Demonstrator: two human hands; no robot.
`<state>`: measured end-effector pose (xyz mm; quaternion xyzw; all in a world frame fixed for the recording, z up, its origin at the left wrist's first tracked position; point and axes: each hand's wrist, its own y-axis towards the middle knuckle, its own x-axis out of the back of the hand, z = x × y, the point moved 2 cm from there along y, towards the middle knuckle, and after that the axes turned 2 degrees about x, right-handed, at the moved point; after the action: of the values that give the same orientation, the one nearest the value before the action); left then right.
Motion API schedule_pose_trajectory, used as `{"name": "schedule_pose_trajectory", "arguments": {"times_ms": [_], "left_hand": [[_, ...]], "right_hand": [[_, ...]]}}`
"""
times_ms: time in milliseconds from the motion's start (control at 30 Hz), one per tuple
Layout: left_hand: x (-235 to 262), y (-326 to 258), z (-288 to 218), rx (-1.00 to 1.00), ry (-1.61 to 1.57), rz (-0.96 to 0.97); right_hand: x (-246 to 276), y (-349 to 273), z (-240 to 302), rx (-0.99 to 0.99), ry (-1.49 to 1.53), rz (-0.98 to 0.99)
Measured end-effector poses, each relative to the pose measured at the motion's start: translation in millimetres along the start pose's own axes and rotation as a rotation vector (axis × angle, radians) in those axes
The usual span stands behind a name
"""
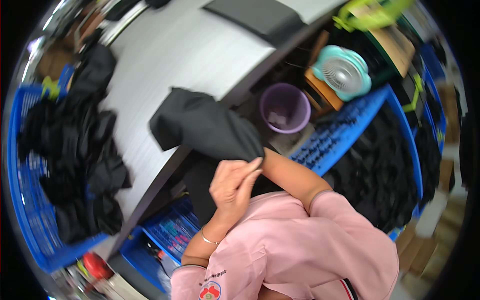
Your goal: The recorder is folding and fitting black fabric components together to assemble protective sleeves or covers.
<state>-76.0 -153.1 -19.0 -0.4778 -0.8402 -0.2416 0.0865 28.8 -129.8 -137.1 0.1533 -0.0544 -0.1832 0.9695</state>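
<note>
Left hand [234, 182] pinching black garment [205, 125] at near hem, cloth running up-left from fingers across table edge [165, 175]; right hand hidden inside garment, grip unknowable.

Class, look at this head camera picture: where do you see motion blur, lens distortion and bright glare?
Head view: the black garment and the left hand gripping it are smeared by motion blur; the white table edge bows with fisheye distortion, corners black; the tabletop is bright and washed out; the right hand is hidden inside the garment.
</note>
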Motion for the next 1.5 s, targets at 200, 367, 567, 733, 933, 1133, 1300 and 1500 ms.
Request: {"name": "schedule_pose_trajectory", "arguments": {"times_ms": [200,367,567,733,933,1133,1300,1500], "left_hand": [[7.3,-6.8,8.8,-0.048,-0.051,-0.073],[6.9,-11.0,11.2,-0.102,-0.126,-0.074],[5.8,-17.9,10.6,-0.106,-0.216,-0.03],[54.6,-5.2,12.9,-0.104,-0.036,-0.267],[70.7,23.1,47.0,0.14,-0.534,-0.29],[72.4,13.0,58.7,0.22,-0.549,-0.252],[50.6,-6.8,33.2,0.032,0.02,-0.287],[17.4,-21.9,44.1,0.149,-0.036,-0.238]], "right_hand": [[16.2,-37.8,40.8,0.028,-0.079,0.11],[16.7,-33.4,64.1,0.021,-0.201,0.053],[18.8,-45.7,101.3,-0.001,-0.344,-0.069],[16.8,-1.1,109.1,-0.005,-0.436,-0.195],[-2.0,15.8,127.9,0.08,-0.434,-0.2],[4.2,46.6,138.0,0.24,-0.791,0.096],[24.8,44.7,103.8,0.248,-0.77,-0.084],[15.7,80.9,84.1,0.207,-0.657,-0.164]]}}
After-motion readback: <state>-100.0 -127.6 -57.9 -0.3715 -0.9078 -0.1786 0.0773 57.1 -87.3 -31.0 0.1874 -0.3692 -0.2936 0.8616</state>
